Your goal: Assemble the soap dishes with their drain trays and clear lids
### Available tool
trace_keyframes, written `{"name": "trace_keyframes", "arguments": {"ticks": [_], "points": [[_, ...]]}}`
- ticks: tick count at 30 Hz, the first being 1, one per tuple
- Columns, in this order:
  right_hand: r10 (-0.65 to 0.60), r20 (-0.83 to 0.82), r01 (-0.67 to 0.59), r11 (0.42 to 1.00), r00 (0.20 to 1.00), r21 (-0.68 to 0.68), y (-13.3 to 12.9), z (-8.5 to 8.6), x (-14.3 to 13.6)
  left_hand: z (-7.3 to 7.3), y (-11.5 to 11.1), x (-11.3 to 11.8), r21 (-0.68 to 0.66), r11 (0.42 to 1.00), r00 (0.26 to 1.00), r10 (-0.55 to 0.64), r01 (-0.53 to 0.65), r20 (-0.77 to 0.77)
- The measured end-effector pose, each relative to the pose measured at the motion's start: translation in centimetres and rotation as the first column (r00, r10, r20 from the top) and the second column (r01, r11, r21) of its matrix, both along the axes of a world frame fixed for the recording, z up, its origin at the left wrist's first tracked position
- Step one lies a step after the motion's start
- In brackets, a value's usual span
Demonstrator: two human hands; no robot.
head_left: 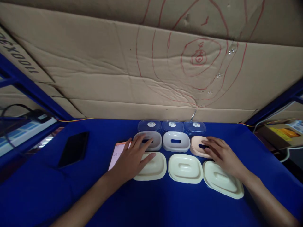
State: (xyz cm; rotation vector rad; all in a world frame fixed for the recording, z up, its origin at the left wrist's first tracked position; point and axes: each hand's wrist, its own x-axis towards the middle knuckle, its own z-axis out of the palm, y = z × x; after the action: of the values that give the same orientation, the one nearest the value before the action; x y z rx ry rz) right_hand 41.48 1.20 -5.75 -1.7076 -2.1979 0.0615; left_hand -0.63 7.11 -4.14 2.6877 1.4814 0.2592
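Fingers spread, a left hand [126,162] reaches over the gray slotted dish [156,138], left of the white slotted dish [176,147]; on its right, a right hand's [227,157] fingers meet the peach slotted dish [196,148], their grip impossible to tell. A backward push there could shove the clear lid [195,128]. The low right wrist may drag the angled cream tray [223,186]; a leftward sweep could knock the lit phone [115,154].

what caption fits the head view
Left hand and right hand at the outer slotted trays, cream pieces in front, clear lids behind.
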Motion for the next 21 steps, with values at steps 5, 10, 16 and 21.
{"name": "trace_keyframes", "arguments": {"ticks": [5, 10, 16, 21], "points": [[0.034, 0.019, -0.035, 0.999, 0.999, 0.014, 2.6, 0.2, -0.7, -0.6, -0.3, 0.5, 0.022, 1.0, 1.0, -0.005, 0.006, -0.027], [0.02, 0.047, -0.024, 0.997, 0.999, 0.068, 0.1, 1.5, -0.6, 0.0, -3.3, -0.6, 0.167, 0.983, 0.997, -0.077, 0.077, -0.005], [-0.041, 0.138, 0.026, 0.994, 0.99, 0.109, -11.5, -1.1, -1.5, -0.6, -7.8, -1.7, 0.299, 0.943, 0.989, -0.144, 0.144, -0.024], [-0.015, 0.139, -0.001, 0.993, 0.99, 0.114, -11.3, -2.9, -1.1, -1.8, -8.0, -1.6, 0.275, 0.948, 0.987, -0.158, 0.157, -0.017]]}}
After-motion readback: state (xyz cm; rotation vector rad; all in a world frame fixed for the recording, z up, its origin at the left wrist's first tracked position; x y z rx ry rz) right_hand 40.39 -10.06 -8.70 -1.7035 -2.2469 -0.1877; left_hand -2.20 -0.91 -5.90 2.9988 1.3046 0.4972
